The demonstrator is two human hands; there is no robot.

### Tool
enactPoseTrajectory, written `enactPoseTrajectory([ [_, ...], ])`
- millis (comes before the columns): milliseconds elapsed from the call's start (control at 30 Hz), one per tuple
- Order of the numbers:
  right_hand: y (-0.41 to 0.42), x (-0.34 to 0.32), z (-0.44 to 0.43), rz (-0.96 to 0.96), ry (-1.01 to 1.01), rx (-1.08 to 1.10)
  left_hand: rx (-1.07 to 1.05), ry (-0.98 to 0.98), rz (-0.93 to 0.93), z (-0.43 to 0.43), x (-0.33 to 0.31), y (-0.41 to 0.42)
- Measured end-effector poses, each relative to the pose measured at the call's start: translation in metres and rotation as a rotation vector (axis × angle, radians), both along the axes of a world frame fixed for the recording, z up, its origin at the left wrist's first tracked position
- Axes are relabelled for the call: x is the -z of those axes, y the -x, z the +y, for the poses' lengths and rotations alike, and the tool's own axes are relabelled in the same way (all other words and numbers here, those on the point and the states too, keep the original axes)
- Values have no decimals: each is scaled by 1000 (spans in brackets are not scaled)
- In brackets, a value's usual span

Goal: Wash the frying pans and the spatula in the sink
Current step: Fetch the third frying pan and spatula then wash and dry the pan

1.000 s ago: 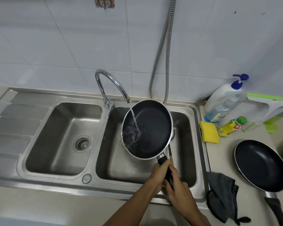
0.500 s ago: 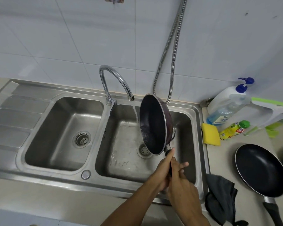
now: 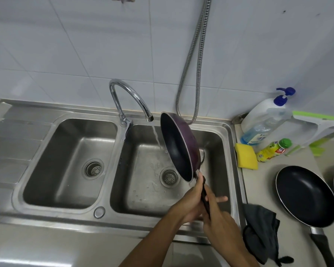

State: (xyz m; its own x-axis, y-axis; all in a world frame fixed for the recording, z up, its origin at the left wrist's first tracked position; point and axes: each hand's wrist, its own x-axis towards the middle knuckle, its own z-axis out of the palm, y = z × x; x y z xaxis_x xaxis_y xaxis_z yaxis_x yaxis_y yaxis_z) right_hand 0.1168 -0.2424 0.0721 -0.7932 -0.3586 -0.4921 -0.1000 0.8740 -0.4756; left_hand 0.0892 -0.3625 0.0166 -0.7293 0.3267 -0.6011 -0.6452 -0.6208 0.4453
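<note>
Pan [image 3: 175,149]: a second ago face up under the tap [image 3: 129,97]; now tipped on edge over the right basin [image 3: 143,189], black inside facing left, water falling past it.
Left hand [image 3: 191,203]: clamped round the handle just below the pan.
Right hand [image 3: 220,228]: against the handle's near end, fingers partly straight; grip cannot be told.
Table [image 3: 262,189], right: second pan [image 3: 305,195], sponge [image 3: 246,156], pump bottle [image 3: 262,120], small bottle [image 3: 274,150], dark cloth [image 3: 260,232].
Wall [image 3: 66,45]: white tile, metal hose [image 3: 197,54].

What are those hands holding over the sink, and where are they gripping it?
The left hand and right hand both grip the purple-backed black-lined frying pan by its black handle.
</note>
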Motion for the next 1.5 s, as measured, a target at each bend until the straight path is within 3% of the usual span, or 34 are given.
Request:
enactPoseTrajectory([
  [100, 5, 6, 2, -5, 57, 45, 111, 81, 43, -10, -2, 4],
  [200, 6, 8, 2, -24, 103, 75, 213, 382, 15, -41, -4, 4],
  [267, 4, 9, 3, -16, 135, 84, 128, 647, -79, -78, -3, 1],
  [367, 3, 15, 10, 16, 115, 83, -139, 821, -242, -154, 16, 2],
  [500, 4, 18, 15, 31, 100, 100, -560, 749, -346, -232, 27, 22],
  [667, 6, 15, 12, 31, 84, 110, -840, 476, -236, -268, 19, 52],
  [800, 7, 17, 12, 31, 66, 92, -1016, 643, -286, -260, 7, 68],
  [867, 8, 18, 12, 40, 80, 81, -1118, 688, -195, -256, -3, 79],
  [967, 10, 19, 14, 27, 81, 74, -956, 874, -28, -262, -10, 100],
  [1067, 13, 15, 12, 3, 71, 56, -540, 1332, 9, -273, -17, 111],
  [1167, 13, 15, 11, -4, 73, 61, -272, 1567, 107, -278, -12, 97],
  [1267, 8, 20, 10, 14, 104, 82, -299, 1582, 171, -265, 7, 68],
  [1333, 4, 25, 9, 14, 134, 91, -280, 1533, 115, -226, 12, 42],
  [1500, -8, 28, 5, -29, 332, 187, -161, 1100, 88, -121, 27, -26],
])
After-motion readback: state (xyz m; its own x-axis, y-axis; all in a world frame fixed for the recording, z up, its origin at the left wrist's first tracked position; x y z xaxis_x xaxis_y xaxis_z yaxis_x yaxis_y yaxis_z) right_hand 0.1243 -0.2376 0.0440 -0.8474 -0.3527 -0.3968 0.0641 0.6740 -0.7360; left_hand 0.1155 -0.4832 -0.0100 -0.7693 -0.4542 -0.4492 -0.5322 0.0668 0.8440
